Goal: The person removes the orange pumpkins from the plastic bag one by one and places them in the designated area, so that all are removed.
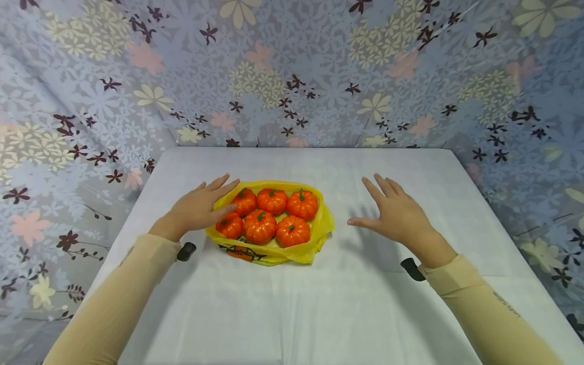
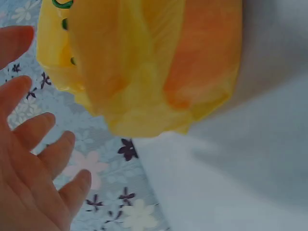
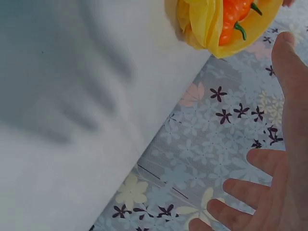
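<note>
On the white-covered table (image 1: 347,314), a little left of the middle, we see a thin yellow plastic bag (image 1: 292,254) with its mouth spread wide and its rim rolled outward. Six glossy orange-red ribbed pumpkins with green stems (image 1: 260,226) sit inside it, three in a far row and three in a near one. An orange and black print (image 1: 244,253) shows on the bag's near side. We hold nothing: our left hand (image 1: 198,205) is relaxed, fingers extended over the bag's left edge, thumb above the leftmost pumpkins; we cannot tell whether it touches the plastic. Our right hand (image 1: 401,215), fingers spread and free, hovers to the right, well apart from the bag. We wear beige sleeves (image 1: 123,294), and floral fabric (image 1: 296,116) hangs along the table's far side.
</note>
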`<action>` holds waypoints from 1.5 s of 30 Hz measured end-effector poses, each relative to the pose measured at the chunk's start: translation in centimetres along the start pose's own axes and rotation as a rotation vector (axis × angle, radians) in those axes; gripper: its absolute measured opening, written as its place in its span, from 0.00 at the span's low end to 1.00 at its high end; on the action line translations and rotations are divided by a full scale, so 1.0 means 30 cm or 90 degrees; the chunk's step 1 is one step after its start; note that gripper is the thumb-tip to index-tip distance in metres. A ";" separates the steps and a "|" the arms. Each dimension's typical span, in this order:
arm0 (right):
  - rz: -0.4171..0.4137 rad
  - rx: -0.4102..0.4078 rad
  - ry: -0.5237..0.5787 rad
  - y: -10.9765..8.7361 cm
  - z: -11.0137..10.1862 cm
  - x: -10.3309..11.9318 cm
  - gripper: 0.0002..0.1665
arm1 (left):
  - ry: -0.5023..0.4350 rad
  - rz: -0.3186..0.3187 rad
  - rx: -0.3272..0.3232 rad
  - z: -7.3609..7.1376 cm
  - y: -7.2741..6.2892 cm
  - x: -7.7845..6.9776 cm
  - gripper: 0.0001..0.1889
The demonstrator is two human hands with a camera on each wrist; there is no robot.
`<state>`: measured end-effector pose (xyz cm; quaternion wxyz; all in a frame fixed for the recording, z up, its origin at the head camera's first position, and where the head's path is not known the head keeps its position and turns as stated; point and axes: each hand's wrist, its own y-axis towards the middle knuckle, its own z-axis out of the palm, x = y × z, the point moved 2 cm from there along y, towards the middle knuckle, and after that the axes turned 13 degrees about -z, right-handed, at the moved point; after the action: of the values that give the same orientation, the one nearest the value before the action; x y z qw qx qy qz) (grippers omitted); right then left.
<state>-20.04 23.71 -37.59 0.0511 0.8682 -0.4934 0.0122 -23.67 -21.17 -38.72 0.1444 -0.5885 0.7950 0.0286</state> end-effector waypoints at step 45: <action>-0.053 -0.180 0.574 0.120 0.215 0.302 0.52 | -0.412 -0.050 0.031 0.185 0.029 0.102 0.33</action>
<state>-18.67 13.49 -43.08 0.3781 0.7799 -0.3838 0.3186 -24.22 -22.55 -44.95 0.4047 -0.5752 0.6852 0.1893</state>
